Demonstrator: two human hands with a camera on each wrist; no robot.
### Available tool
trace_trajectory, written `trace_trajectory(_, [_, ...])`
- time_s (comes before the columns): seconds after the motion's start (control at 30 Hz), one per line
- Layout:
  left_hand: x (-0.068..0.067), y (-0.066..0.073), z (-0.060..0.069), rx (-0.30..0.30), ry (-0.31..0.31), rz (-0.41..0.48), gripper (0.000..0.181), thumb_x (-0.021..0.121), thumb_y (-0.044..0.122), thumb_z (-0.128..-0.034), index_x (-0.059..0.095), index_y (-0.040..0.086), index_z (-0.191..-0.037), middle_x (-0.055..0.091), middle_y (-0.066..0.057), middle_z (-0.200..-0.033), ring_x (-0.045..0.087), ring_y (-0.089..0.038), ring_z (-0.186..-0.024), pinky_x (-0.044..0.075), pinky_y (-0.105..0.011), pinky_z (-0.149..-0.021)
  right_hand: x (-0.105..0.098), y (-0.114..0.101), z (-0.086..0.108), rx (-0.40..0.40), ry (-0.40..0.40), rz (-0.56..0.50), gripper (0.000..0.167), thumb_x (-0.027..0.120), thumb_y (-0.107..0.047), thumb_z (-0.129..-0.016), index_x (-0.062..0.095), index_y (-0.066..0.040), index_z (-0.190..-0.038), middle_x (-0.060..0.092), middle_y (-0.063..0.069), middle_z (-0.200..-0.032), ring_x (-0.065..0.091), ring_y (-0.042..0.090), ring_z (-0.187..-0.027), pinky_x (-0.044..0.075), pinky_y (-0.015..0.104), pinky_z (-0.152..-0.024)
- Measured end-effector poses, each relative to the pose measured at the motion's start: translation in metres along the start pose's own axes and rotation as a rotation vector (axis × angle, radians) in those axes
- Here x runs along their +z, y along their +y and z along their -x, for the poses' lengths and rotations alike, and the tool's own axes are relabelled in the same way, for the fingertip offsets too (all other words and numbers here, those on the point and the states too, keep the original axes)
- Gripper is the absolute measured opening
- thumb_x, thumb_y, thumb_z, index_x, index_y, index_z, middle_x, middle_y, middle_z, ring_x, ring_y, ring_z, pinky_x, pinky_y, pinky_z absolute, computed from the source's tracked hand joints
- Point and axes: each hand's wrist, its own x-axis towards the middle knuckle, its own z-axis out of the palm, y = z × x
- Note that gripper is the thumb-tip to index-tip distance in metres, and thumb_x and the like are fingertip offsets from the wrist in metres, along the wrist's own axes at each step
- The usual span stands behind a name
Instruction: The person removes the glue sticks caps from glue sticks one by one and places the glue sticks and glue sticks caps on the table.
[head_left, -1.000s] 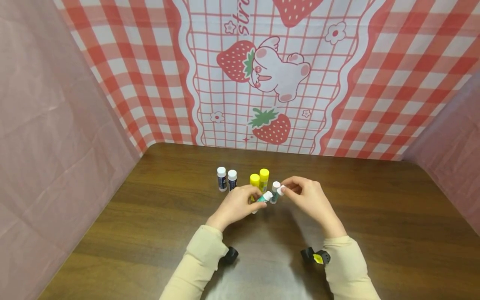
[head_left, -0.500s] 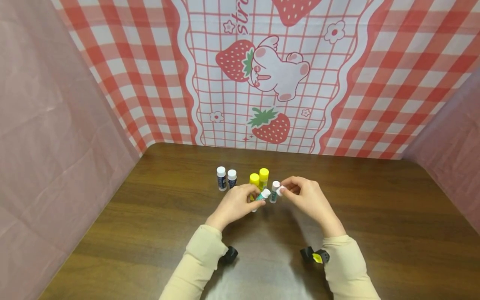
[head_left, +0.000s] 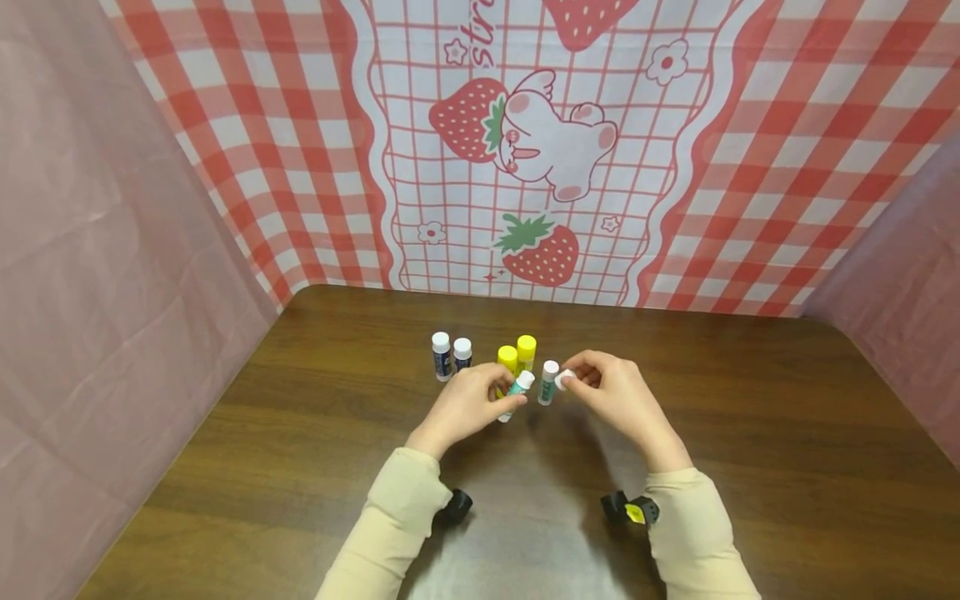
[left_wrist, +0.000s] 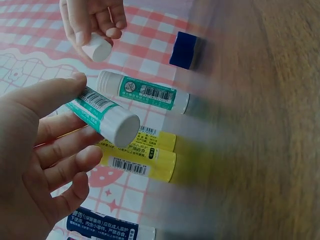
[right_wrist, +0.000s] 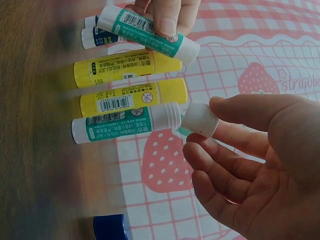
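- At far left, two navy glue sticks point(head_left: 441, 358) upright side by side, seemingly paired by colour.
- Next, the left hand point(head_left: 468, 400), clamped round the middle of a tilted green-labelled glue stick point(left_wrist: 102, 115), probably to leave both ends free.
- Behind that grip, two yellow glue sticks point(head_left: 527, 352), also standing as a close pair.
- Then a second green-labelled glue stick point(head_left: 548, 385), upright, with bare ridged neck point(right_wrist: 167, 116).
- Rightmost, the right hand point(head_left: 611, 390), apart from the left, pinching a white cap point(right_wrist: 200, 118) near that neck, likely by its sides to keep the ends uncovered.
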Motion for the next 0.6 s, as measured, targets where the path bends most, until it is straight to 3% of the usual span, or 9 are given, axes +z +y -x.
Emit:
trace_trajectory(0.17, [-0.004, -0.002, 0.0, -0.004, 0.029, 0.016, 0.023, 0.066, 0.038, -0.0807, 0.062, 0.017, -0.09, 0.06, 0.009, -0.079, 0.05, -0.003, -0.062, 0.042, -0.018, -0.056, -0.001, 0.001, 0.0, 0.006, -0.005, 0.013, 0.016, 0.066, -0.023, -0.082, 0.066, -0.011, -0.093, 0.063, 0.001, -0.079, 0.056, 0.013, -0.07, 0.046, 0.028, -0.061])
trace_trajectory(0.4, [-0.016, -0.006, 0.002, -0.03, 0.116, 0.032, 0.022, 0.065, 0.035, -0.0821, 0.061, 0.016, -0.09, 0.058, 0.009, -0.074, 0.048, -0.004, -0.06, 0.041, -0.019, -0.055, -0.002, 0.004, -0.001, 0.027, -0.007, 0.031, 0.017, 0.066, -0.023, -0.082, 0.065, -0.01, -0.094, 0.063, 0.002, -0.08, 0.054, 0.014, -0.071, 0.045, 0.029, -0.061])
trace_trajectory(0.6, [-0.031, -0.018, 0.007, -0.056, 0.203, 0.013, 0.015, 0.065, 0.029, -0.0824, 0.059, 0.016, -0.085, 0.053, 0.007, -0.067, 0.044, -0.007, -0.056, 0.036, -0.021, -0.051, -0.004, 0.008, -0.001, 0.036, -0.005, 0.046, 0.018, 0.065, -0.024, -0.083, 0.065, -0.01, -0.095, 0.064, 0.002, -0.081, 0.055, 0.015, -0.072, 0.044, 0.029, -0.063])
